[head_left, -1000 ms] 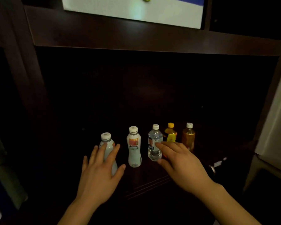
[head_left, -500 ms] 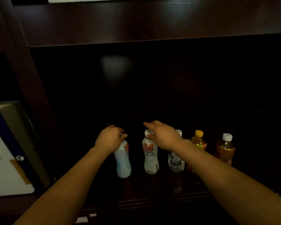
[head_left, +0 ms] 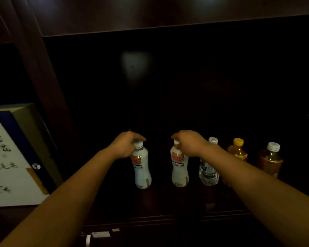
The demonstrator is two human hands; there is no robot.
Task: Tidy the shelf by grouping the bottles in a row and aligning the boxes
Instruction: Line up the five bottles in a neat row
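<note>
1. The left hand (head_left: pixel 125 145) reaches into the dark wooden shelf (head_left: pixel 168 198), its fingers curled over the cap of the left white bottle (head_left: pixel 142 169), which it grips at the top.
2. The right hand (head_left: pixel 189 144) is curled the same way over the cap and neck of the second white bottle (head_left: pixel 179 169) and holds it from above.
3. Both white bottles carry a pink-orange label and stand roughly upright on the shelf board, with a clear gap between them.
4. Just right of the second white bottle stands a clear water bottle (head_left: pixel 208 172) with a white cap. The right forearm crosses in front of part of it.
5. Further right is a yellow-capped bottle (head_left: pixel 237 150) of orange-yellow drink, its lower half hidden behind the forearm.
6. At the right end stands an amber tea bottle (head_left: pixel 270 160) with a white cap, apart from the yellow-capped one.
7. The five bottles form a loose line across the shelf.
8. In the compartment to the left, past a wooden upright (head_left: pixel 43 77), a flat box (head_left: pixel 12 157) leans. It has a pale face with dark calligraphy and a blue border.
</note>
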